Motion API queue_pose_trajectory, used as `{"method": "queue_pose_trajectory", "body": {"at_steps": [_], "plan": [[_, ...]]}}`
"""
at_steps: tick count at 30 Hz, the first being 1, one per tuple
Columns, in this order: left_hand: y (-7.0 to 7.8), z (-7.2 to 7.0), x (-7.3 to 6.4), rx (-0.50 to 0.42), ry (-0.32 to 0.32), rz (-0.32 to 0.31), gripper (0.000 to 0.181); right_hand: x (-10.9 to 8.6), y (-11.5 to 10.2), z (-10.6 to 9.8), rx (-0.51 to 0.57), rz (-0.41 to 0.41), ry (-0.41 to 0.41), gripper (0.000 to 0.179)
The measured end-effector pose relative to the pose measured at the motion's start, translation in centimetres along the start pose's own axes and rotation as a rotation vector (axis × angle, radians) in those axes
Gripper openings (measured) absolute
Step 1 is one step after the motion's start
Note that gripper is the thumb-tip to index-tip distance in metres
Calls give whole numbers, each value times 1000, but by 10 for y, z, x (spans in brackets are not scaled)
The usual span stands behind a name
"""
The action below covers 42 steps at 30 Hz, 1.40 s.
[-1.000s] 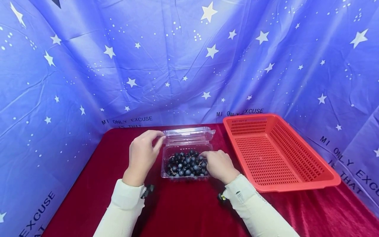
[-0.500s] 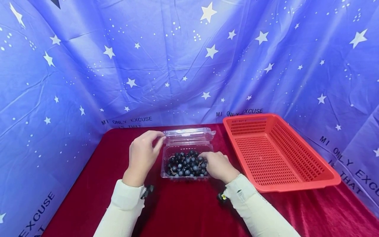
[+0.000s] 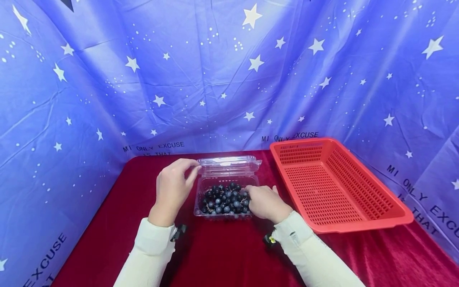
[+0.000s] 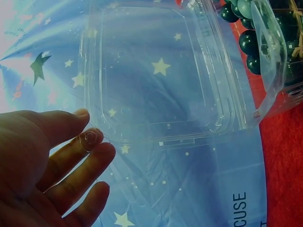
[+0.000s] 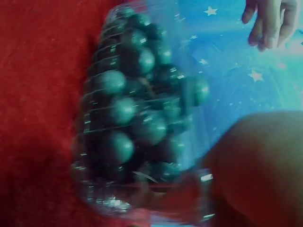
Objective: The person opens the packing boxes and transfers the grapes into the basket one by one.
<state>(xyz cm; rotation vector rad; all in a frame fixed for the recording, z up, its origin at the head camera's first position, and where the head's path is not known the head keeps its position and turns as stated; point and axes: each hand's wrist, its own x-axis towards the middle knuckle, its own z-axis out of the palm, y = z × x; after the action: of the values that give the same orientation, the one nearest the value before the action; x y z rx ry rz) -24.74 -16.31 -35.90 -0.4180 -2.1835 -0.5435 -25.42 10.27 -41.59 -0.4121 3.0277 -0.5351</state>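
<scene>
A clear plastic clamshell box (image 3: 197, 209) stands mid-table with a bunch of dark grapes (image 3: 227, 201) inside. Its transparent lid (image 3: 229, 161) is tipped back on the far side. My left hand (image 3: 173, 187) pinches the lid's left corner between thumb and index finger, the other fingers loosely bent, as the left wrist view shows. My right hand (image 3: 269, 203) is at the box's right end, fingers reaching over the rim to the grapes. In the right wrist view a brown stem (image 5: 147, 87) shows among the grapes; the right fingertips are largely hidden, so I cannot tell what they grip.
A red perforated plastic basket (image 3: 315, 195) stands to the right, close beside the right hand. Dark red cloth (image 3: 215, 255) covers the table. A blue curtain (image 3: 201, 79) with white stars hangs behind and along both sides.
My right hand has shifted slightly toward me, and one of its fingers now sticks up behind it. The box has edged a little left. My left hand stays at the lid's corner.
</scene>
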Motion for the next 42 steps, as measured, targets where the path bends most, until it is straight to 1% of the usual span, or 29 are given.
{"method": "queue_pose_trajectory", "body": {"at_steps": [2,5,9,12,17,19,21,24,28,31,34,38,42], "plan": [[0,0,0,1,-1,-1,9,-4,-2,-4,-23,-7,-26,44],[1,-1,0,8,-5,-2,10,-8,-5,-9,-31,-12,-61,50],[2,-2,0,14,-9,-3,10,-11,-7,-13,-37,-19,-79,56],[1,-2,0,19,-16,-6,10,-11,-6,-13,-65,-20,-56,47],[1,-2,1,22,-29,-17,8,-8,-4,-8,-102,-26,-2,19],[1,-3,0,22,-29,-20,8,-6,-4,-5,-116,-29,15,12],[1,-3,0,23,-29,-20,8,-5,-3,-4,-120,-31,28,11],[2,-3,0,21,-28,-18,8,-5,-2,-4,-111,-27,22,13],[3,-4,1,19,-25,-13,7,-8,-2,-8,-75,-4,-31,29],[2,-3,1,21,-27,-13,7,-9,-3,-11,-47,4,-48,31],[2,-3,1,20,-28,-15,7,-8,-4,-13,-30,4,-6,22],[2,-4,1,24,-29,-17,8,-8,-5,-14,-69,3,101,14],[2,-4,1,25,-30,-18,7,-8,-5,-15,-90,31,167,17]]}}
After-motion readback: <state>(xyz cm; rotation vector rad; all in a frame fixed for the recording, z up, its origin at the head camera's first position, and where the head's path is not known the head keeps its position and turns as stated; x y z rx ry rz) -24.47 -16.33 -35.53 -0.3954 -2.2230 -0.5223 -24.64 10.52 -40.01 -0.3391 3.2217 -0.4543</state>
